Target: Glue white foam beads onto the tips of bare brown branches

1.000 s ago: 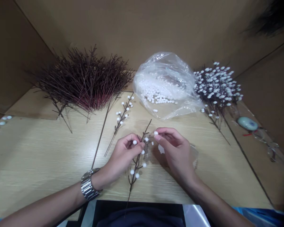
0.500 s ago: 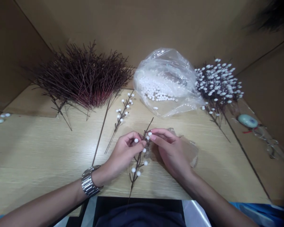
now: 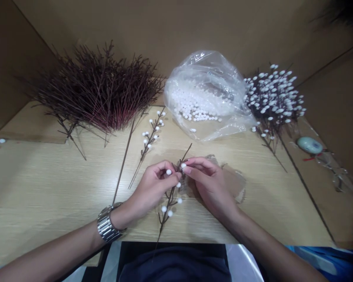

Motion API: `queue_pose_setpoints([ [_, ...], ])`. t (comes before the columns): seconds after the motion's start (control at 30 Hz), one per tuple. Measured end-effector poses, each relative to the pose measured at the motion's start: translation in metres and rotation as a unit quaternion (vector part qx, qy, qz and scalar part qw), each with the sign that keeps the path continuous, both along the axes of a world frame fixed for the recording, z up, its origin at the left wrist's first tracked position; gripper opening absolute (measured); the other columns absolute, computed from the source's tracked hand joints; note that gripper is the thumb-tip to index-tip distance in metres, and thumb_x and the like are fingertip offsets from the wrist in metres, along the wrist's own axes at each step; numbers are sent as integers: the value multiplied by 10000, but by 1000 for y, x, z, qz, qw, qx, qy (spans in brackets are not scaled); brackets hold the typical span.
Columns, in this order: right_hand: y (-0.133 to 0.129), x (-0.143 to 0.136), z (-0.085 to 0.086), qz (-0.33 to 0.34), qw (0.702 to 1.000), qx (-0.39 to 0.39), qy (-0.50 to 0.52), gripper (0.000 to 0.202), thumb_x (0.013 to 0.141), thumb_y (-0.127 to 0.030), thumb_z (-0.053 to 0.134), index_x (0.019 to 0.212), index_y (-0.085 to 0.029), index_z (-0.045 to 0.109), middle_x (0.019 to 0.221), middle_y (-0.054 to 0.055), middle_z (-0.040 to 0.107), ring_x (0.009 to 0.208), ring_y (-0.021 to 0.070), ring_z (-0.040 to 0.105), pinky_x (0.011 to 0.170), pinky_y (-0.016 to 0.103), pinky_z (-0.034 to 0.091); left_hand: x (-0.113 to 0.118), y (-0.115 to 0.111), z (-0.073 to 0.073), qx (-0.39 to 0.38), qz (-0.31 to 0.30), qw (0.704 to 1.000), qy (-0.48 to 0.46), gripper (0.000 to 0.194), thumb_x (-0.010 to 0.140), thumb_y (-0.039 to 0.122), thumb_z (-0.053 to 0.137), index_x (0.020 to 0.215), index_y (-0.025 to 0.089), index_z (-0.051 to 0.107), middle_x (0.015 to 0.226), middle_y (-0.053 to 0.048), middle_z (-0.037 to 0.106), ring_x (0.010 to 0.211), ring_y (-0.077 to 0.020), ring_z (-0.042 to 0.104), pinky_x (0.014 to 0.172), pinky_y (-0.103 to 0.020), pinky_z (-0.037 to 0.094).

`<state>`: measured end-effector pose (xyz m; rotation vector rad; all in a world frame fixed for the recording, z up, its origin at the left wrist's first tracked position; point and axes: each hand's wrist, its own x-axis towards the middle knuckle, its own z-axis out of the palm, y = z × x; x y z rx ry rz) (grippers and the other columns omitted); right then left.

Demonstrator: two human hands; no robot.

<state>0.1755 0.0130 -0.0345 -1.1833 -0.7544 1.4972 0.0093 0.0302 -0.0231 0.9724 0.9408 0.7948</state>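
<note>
My left hand (image 3: 160, 182) pinches a brown artificial twig (image 3: 165, 215) near its upper part. Several white balls sit on the side shoots of this twig, and its stem slants down toward the table's near edge. At the upper right of the twig, my right hand (image 3: 207, 178) has thumb and forefinger closed on a white ball (image 3: 183, 166), which touches the twig. Whether the ball is fully seated on a shoot tip I cannot tell. Beyond my left hand lies another twig with white balls (image 3: 149, 137).
A heap of bare brown twigs (image 3: 100, 90) lies at the back left. A clear plastic bag (image 3: 206, 98) of white balls stands mid-back, beside a bunch of balled twigs (image 3: 273, 98). Torn cardboard (image 3: 234, 182) lies by my right hand; a pale green oval object (image 3: 310, 145) is farther right.
The whole view has shifted slightly. Both hands keep their hold at the upper twig, and my right fingers have moved a little against the white ball.
</note>
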Motion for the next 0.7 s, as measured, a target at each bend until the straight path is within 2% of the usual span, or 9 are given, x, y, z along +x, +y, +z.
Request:
queue_pose_setpoints([
  [0.33, -2, 0, -4, -2, 1000, 14, -18, 112, 769, -293, 863, 855, -315, 795, 835, -32, 723, 815, 142, 609, 751, 286, 448, -1, 0, 0, -7, -9, 1000, 7, 205, 867, 232, 700, 714, 180, 573, 730, 18, 595, 703, -136, 496, 685, -285, 366],
  [0.53, -3, 0, -4, 0, 999, 35, -42, 103, 769, -299, 855, 851, -312, 793, 866, -20, 732, 807, 152, 605, 725, 288, 457, 0, 1, 4, -16, -6, 1000, 15, 209, 839, 235, 713, 686, 185, 579, 694, 20, 592, 675, -141, 491, 663, -291, 356],
  [0.7, -3, 2, -5, 5, 997, 56, -49, 96, 787, -282, 844, 861, -315, 793, 890, -23, 745, 838, 145, 621, 765, 283, 467, -1, 3, 4, -11, -10, 1000, 15, 203, 841, 233, 704, 686, 184, 582, 704, 19, 585, 689, -141, 486, 672, -290, 353],
])
